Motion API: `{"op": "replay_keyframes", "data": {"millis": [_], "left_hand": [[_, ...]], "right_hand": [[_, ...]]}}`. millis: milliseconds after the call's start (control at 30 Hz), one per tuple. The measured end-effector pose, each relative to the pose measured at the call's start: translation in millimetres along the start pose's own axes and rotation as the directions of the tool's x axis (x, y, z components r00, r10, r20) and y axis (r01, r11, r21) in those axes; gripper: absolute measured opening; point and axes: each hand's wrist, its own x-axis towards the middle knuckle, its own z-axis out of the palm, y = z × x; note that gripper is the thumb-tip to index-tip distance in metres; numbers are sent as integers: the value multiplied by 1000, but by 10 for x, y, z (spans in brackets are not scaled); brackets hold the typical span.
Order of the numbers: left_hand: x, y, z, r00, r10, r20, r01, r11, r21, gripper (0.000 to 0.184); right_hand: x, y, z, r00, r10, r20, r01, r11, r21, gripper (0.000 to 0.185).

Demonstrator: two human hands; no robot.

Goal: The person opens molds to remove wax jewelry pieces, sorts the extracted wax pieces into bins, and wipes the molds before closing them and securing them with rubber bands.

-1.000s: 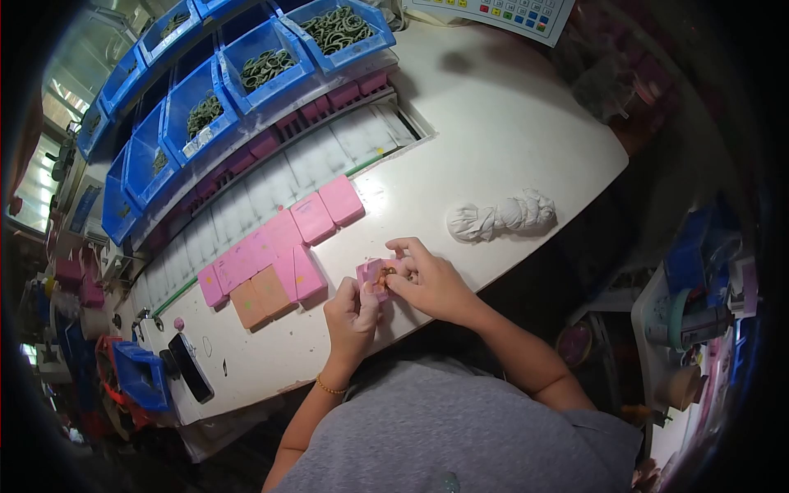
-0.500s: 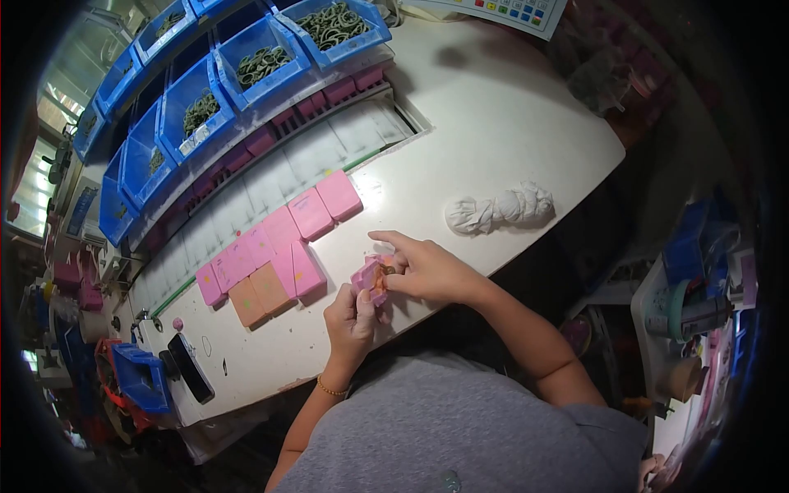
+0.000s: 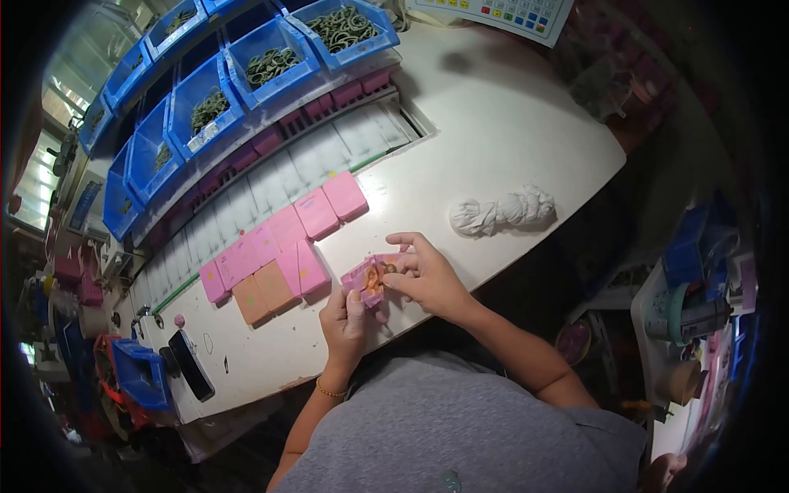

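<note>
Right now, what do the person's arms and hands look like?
The left hand and right hand wear no gloves. A thin yellow bracelet, which looks beaded, circles the left wrist; nothing shows on the right one. Both forearms are bare. The shirt is plain grey cloth, with a grey sleeve on the right.

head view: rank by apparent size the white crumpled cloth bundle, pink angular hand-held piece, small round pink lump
1. White cloth bundle
2. Pink hand-held piece, partly hidden
3. Round pink lump
</note>
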Motion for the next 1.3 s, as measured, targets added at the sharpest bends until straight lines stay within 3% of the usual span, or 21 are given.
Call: {"op": "replay_keyframes", "data": {"millis": [67,200,467,900,1000,1100,1167,1200,1267,1300], "left_hand": [[2,15,-13,999,-44,-19,42,994,-100,36],[-4,-16,-47,999,-36,-3,35,994,-105,37],[-16,-14,-43,1000,-4,-15,3,1000,-31,37],[-49,-29,-71,999,20,-47,-19,1000,21,35],[-41,-83,-161,996,-60,-73,53,995,-90,31],[26,32,-166,981,-117,-152,116,993,-13,25],[103,145,-99,940,53,-338,22,977,214,16],[120,124,-110,936,54,-347,22,977,211,16],[138,57,-135,910,396,-121,-229,725,650,18],[138,73,-119,909,396,-127,-226,726,649,18]], "right_hand": [[-17,-28,18,999,39,-27,-38,998,51,51],[-23,36,35,999,18,-37,-14,995,101,50],[-49,147,85,993,-48,-113,63,989,136,48],[-45,162,87,989,-44,-138,62,990,125,47],[-9,139,31,987,-71,-144,92,985,148,47],[-35,8,17,995,8,-96,3,993,119,49],[-7,92,7,993,0,-119,35,956,292,54],[-16,78,7,994,0,-111,33,957,288,54],[-68,23,12,991,34,-133,13,942,335,55],[-97,1,9,991,34,-128,11,943,332,55]]}}
